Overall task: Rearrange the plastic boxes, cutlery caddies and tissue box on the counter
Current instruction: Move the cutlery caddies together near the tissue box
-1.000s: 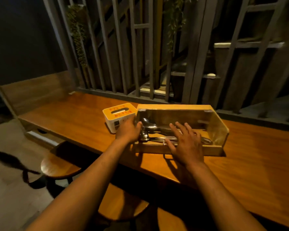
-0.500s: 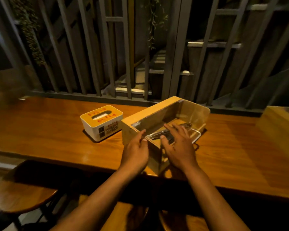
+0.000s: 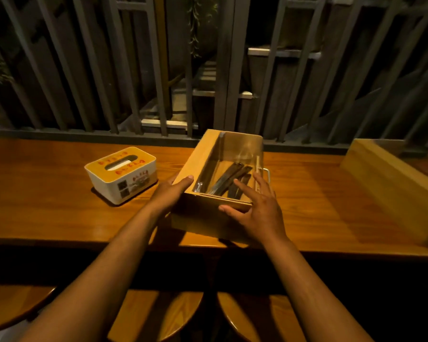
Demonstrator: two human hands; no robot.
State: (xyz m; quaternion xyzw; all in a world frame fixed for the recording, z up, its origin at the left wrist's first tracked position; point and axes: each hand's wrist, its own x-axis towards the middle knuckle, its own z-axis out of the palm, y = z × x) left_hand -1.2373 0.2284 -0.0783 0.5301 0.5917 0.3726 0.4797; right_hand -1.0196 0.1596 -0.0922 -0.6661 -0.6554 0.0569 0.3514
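Cutlery [image 3: 229, 180] lying loose inside the wooden cutlery caddy [image 3: 209, 219] is the main risk, I judge: the box sits turned end-on to the person with its near end close to the front edge of the counter [image 3: 47, 213], so a quick twist or a pull toward the body could tip it off that edge or send the pieces sliding and rattling against the clear panel on its right side. A push to the left could also knock it into the tissue box [image 3: 121, 175], which stands just beside it, apart but near. Uneven pressure from the two hands would skew the caddy rather than move it straight

The caddy lies between the hands. The left hand [image 3: 169, 192] is pressed flat against its left wooden wall, thumb resting on the top rim, fingers hidden behind the wall. The right hand [image 3: 256, 207] is spread wide, fingers fanned above the near right corner and over the cutlery, thumb touching the near end's top edge; it closes on nothing. So the box is bracketed, not gripped

Another wooden box [image 3: 391, 183] stands well apart at the right, on the same counter
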